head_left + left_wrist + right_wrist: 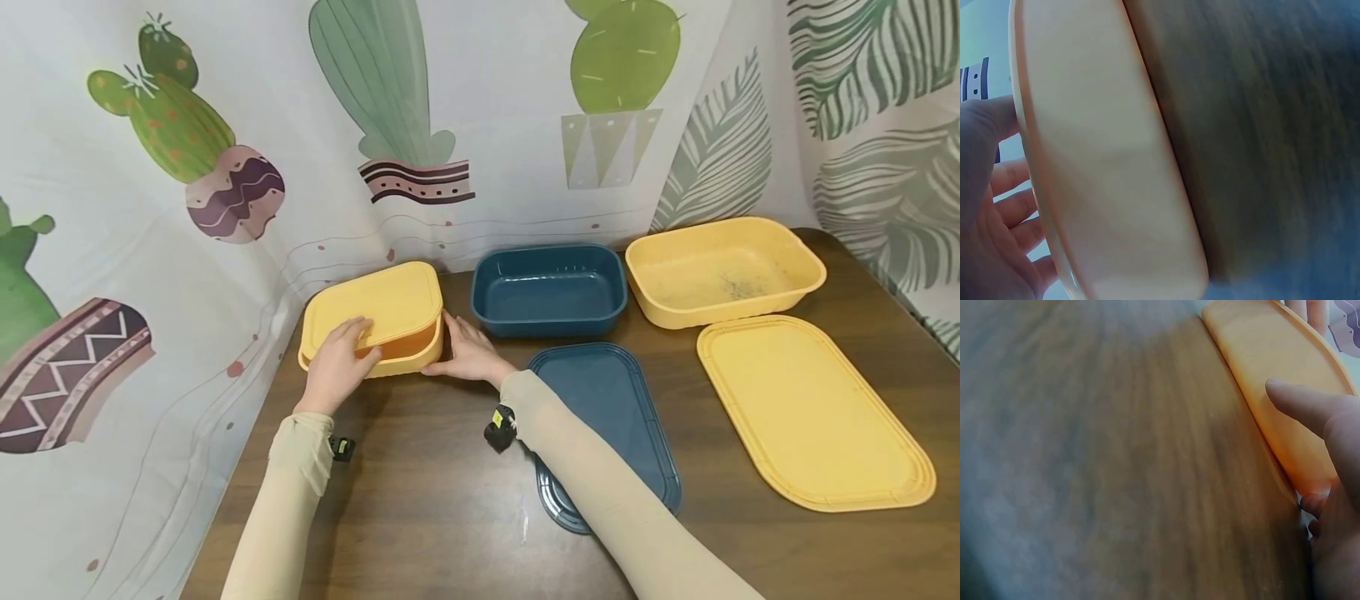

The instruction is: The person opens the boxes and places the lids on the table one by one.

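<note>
A yellow plastic box [408, 364] stands at the back left of the table with a yellow lid [386, 302] lying over it. The lid tilts up along the front, and the box's orange-looking inside shows through the gap. My left hand [337, 371] holds the lid's front edge, fingers on top and thumb low at the gap. Round the box's front right corner, my right hand [471, 354] grips with its thumb [1300, 403] against the front wall and its fingers along the right side. In the left wrist view, the fingers [1019, 206] show behind the rim.
Right of the box stands an open dark blue box [549, 292], then an open yellow box [723, 287]. A dark blue lid [615, 400] lies partly under my right forearm. Another yellow lid [817, 412] lies at the right. A printed curtain [510, 108] hangs behind the table.
</note>
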Demonstrator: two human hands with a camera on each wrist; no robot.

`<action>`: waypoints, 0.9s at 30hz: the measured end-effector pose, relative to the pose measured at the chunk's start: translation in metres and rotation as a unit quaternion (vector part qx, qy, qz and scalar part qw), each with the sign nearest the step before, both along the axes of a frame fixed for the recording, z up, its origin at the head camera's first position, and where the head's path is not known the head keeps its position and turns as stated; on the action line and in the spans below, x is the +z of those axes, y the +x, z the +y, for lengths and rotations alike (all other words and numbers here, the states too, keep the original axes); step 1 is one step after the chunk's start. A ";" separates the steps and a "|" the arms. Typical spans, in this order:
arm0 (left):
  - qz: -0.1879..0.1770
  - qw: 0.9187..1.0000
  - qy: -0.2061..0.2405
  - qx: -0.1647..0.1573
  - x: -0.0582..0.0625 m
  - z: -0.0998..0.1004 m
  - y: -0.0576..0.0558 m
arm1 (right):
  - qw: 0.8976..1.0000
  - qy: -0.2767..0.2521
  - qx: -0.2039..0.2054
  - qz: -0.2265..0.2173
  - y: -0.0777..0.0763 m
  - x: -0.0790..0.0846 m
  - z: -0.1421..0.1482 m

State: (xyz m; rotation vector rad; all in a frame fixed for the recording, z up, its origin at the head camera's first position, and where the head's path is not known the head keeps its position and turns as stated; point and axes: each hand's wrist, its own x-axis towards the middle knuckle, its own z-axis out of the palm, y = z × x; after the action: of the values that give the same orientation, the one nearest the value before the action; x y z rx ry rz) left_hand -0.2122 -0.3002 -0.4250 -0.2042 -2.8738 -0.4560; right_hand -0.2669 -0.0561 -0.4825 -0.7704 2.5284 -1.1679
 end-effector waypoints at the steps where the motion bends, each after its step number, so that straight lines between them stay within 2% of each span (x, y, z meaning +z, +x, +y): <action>1: -0.001 1.000 -0.002 0.001 0.000 0.000 0.000 | 1.000 0.000 0.000 0.000 0.000 0.000 0.000; 7: -0.005 1.000 -0.020 0.003 0.002 -0.001 0.000 | 1.000 0.001 0.003 -0.004 -0.002 -0.005 -0.001; 10: 0.006 1.000 -0.029 -0.002 0.002 -0.001 0.000 | 1.000 -0.006 0.005 -0.007 -0.003 -0.005 0.000; 15: 0.064 0.997 -0.036 -0.022 0.001 -0.001 0.002 | 1.000 -0.002 0.007 -0.005 -0.002 -0.004 0.000; 21: 0.145 0.987 -0.051 -0.041 0.000 -0.006 -0.001 | 1.000 -0.002 0.004 -0.001 -0.001 -0.002 0.001; 27: 0.181 0.982 -0.051 -0.033 0.005 -0.008 -0.003 | 1.000 -0.001 0.002 0.002 -0.001 -0.002 0.001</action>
State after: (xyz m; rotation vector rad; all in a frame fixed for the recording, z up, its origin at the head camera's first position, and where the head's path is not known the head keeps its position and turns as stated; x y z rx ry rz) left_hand -0.2153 -0.3085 -0.4195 -0.3617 -2.5401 -0.2505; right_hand -0.2679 -0.0552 -0.4842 -0.7800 2.5279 -1.1681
